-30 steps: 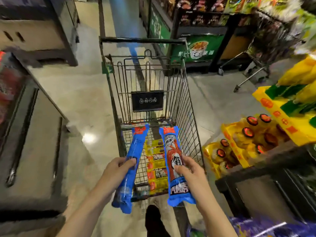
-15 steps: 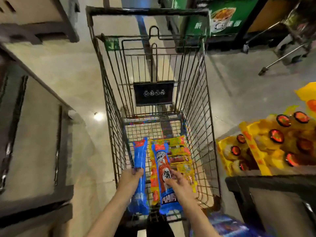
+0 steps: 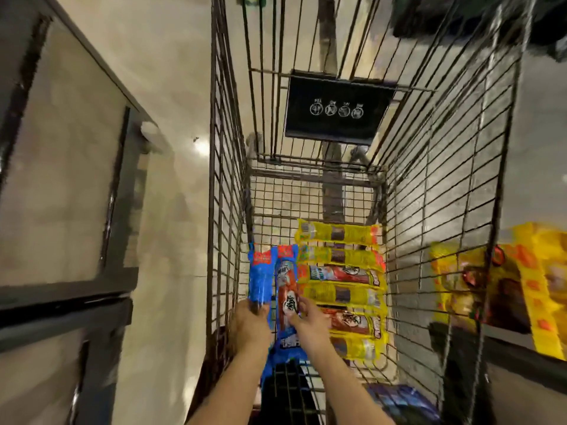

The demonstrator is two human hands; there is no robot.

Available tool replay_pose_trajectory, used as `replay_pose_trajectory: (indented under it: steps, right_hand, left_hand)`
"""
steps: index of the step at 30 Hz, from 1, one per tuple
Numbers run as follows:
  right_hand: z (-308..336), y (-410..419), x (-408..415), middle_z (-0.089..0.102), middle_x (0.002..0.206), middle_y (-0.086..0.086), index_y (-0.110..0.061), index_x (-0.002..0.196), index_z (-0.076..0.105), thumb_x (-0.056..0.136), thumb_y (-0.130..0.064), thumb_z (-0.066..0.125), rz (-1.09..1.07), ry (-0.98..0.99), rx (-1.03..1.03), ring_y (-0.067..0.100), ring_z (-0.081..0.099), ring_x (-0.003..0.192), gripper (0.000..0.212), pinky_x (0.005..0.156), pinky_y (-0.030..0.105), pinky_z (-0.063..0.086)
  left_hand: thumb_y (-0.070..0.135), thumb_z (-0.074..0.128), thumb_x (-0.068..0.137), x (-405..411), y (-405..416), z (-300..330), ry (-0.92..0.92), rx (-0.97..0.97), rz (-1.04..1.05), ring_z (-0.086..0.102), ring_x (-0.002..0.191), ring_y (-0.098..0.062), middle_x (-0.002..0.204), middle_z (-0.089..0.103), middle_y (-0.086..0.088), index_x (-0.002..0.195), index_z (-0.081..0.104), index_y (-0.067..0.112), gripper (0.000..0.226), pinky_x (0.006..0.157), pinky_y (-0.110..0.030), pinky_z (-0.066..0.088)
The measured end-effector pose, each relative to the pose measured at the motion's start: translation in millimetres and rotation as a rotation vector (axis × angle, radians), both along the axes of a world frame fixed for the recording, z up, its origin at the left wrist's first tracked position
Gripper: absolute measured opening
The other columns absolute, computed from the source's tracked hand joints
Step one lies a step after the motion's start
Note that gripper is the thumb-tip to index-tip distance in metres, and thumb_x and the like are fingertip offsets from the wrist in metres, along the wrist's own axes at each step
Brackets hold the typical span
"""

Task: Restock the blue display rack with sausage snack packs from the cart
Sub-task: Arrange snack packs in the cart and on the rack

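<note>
**Both hands down in the cart, one blue sausage pack each**

So both arms are reaching deep into the wire cart (image 3: 438, 210), right down at the bottom grid. The left hand (image 3: 250, 328) has its fingers wrapped round the near end of a plain blue pack (image 3: 259, 279), which runs away from the hand along the cart's left wall. The right hand (image 3: 310, 322) is just beside it, fingers curled over a second blue pack with a red picture panel (image 3: 287, 289), thumb on top near the middle of the wrapper. The two packs lie side by side and pretty much touching, both pointing away from the person.

Right of the right hand there's a stack of yellow sausage packs (image 3: 340, 292) lying crosswise on the cart floor, a couple of them with red labels showing. They fill the floor from the right hand out to the right-side wire wall, and the red-panel pack butts up against their left ends.

Beyond both hands, up on the far end wall of the cart, hangs a black sign (image 3: 337, 108) with four little white icons. Off past the right wall, outside the cart, there's a yellow product display (image 3: 521, 280), blurry. Left of the left hand, outside the cart, is a dark-framed fixture (image 3: 70, 185) and pale floor.
</note>
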State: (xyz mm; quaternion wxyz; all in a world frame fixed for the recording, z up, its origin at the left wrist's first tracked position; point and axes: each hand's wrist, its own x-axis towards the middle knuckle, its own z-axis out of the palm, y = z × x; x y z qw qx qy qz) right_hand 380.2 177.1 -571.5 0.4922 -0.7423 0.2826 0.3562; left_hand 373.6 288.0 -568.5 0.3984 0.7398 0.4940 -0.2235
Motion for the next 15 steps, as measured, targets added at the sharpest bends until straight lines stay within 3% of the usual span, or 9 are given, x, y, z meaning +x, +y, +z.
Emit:
replay_pose_trajectory:
  steps: [5,9,12,15]
  right_hand:
    - [-32,8,-4,0.051,0.135,0.001,-0.02,0.133,0.047,0.088,-0.023,0.064,0.026,0.054,-0.035,0.023,0.047,0.128,0.047,0.105,0.046,0.041]
    - [-35,12,-1,0.051,0.136,0.007,-0.009,0.136,0.045,0.09,-0.016,0.062,-0.015,0.055,-0.081,0.025,0.047,0.127,0.049,0.107,0.041,0.039]
    - [-38,7,-2,0.052,0.134,0.009,-0.005,0.137,0.044,0.091,-0.011,0.06,-0.013,0.048,-0.109,0.024,0.047,0.126,0.049,0.101,0.029,0.037]
    - [-43,6,-3,0.055,0.131,0.007,-0.008,0.135,0.047,0.09,-0.015,0.063,0.061,0.036,-0.179,0.023,0.051,0.121,0.049,0.096,0.027,0.042]
  left_hand:
    - [0.035,0.069,0.08,-5,-2,-28,-0.013,0.062,0.025,0.06,0.092,-0.031,0.097,0.066,-0.009,0.098,0.062,0.012,0.03,0.072,-0.037,0.049]
    - [0.028,0.073,0.079,-9,-9,-36,-0.055,0.059,0.181,0.061,0.095,-0.03,0.103,0.065,-0.01,0.1,0.06,0.012,0.03,0.082,-0.04,0.05]
    - [0.028,0.071,0.08,-12,-11,-43,-0.063,0.082,0.229,0.061,0.093,-0.029,0.105,0.066,-0.01,0.105,0.06,0.012,0.032,0.078,-0.037,0.049]
    - [0.027,0.069,0.082,-11,-15,-46,-0.054,0.128,0.23,0.06,0.096,-0.03,0.108,0.065,-0.01,0.108,0.059,0.011,0.033,0.072,-0.031,0.041]
